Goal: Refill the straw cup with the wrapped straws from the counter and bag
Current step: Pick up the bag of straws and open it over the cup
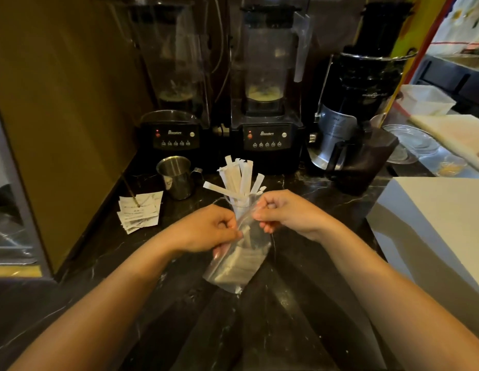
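Observation:
A clear plastic bag (237,263) with white wrapped straws inside hangs over the dark marble counter (281,317). My left hand (206,230) pinches the bag's top edge on the left side. My right hand (286,212) pinches the same edge on the right, a little higher. Just behind the hands stands a clear straw cup (239,206), partly hidden by my fingers and the bag. Several white wrapped straws (239,179) stick up out of it and fan outward.
A steel pitcher (176,176) stands left of the cup, with a stack of paper slips (139,212) on a spike beside it. Two black blenders (265,135) and a juicer (353,129) line the back. A white box (433,226) sits at the right.

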`<state>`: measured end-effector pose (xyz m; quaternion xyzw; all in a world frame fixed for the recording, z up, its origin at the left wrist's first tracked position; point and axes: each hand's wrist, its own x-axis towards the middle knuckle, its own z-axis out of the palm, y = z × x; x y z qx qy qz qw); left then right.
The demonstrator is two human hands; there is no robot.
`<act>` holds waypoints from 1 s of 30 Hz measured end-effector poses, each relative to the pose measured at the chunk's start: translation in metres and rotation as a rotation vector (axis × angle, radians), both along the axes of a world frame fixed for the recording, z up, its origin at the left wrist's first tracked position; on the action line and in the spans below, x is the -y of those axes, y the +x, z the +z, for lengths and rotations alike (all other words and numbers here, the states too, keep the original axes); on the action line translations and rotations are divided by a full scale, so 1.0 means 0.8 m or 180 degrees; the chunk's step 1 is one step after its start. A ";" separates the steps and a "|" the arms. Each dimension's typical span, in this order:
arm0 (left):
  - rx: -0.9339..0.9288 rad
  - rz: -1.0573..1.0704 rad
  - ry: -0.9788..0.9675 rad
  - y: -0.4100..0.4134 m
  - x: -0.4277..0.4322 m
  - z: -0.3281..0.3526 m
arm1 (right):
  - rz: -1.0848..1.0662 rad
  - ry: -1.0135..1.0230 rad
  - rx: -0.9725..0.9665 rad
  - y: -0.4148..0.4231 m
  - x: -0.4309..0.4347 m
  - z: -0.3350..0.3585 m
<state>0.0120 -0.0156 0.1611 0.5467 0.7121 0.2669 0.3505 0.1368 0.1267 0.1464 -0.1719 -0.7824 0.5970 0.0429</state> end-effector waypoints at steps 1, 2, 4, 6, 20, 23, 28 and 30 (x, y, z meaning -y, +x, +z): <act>0.0150 0.0042 -0.0048 0.001 0.002 -0.001 | 0.0006 -0.0028 -0.0017 -0.004 0.003 0.000; 0.0349 0.0101 -0.0088 0.001 0.005 -0.002 | -0.0017 -0.0062 -0.0029 -0.008 0.007 -0.001; 0.0683 0.0184 -0.0072 0.001 0.010 -0.003 | -0.0114 -0.0117 -0.0039 -0.013 0.014 -0.002; 0.0838 0.0228 0.0048 -0.002 0.015 -0.003 | -0.0177 -0.0224 -0.0073 -0.015 0.022 -0.002; 0.1860 0.0657 0.0428 -0.012 0.023 -0.038 | 0.0286 -0.0527 0.0088 -0.030 0.064 -0.014; 0.2019 0.0637 0.0450 -0.015 0.022 -0.043 | 0.0252 -0.0568 0.0111 -0.033 0.064 -0.017; 0.2121 0.0645 0.0442 -0.019 0.019 -0.047 | 0.0358 -0.0627 0.0148 -0.035 0.062 -0.013; 0.2139 0.0645 0.0452 -0.021 0.018 -0.048 | 0.0343 -0.0652 0.0165 -0.035 0.060 -0.012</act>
